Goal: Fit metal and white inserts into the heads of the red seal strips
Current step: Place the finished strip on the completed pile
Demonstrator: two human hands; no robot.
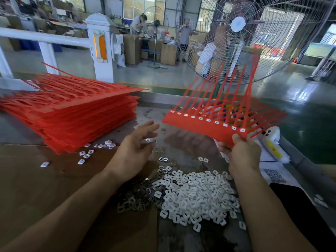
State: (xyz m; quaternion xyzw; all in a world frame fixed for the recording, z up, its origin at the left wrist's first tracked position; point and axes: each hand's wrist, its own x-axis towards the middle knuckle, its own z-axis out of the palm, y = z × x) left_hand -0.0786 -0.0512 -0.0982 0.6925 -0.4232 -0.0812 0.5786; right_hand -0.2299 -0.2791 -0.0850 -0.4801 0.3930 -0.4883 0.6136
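**Fitted sheet of red seal strips being lifted clear of the worktop, over the loose inserts.**

The right hand [241, 151] is gripping the sheet of red seal strips [205, 124] by its near corner, thumb on top, holding it tilted above the worktop's [181, 142] right side, probably for moving aside, since a white insert is showing in every visible head. The left hand [134, 151] is hovering with fingers spread and relaxed, holding nothing, over scattered inserts, seemingly freed for the next sheet. The stack of red sheets [72, 113] is lying at the far left; white inserts [196, 193] and metal inserts [138, 197] are lying heaped near the front edge, within reach. The strip tails are blurring against a fan [254, 33], and whether metal inserts are sitting under the white ones cannot be made out.
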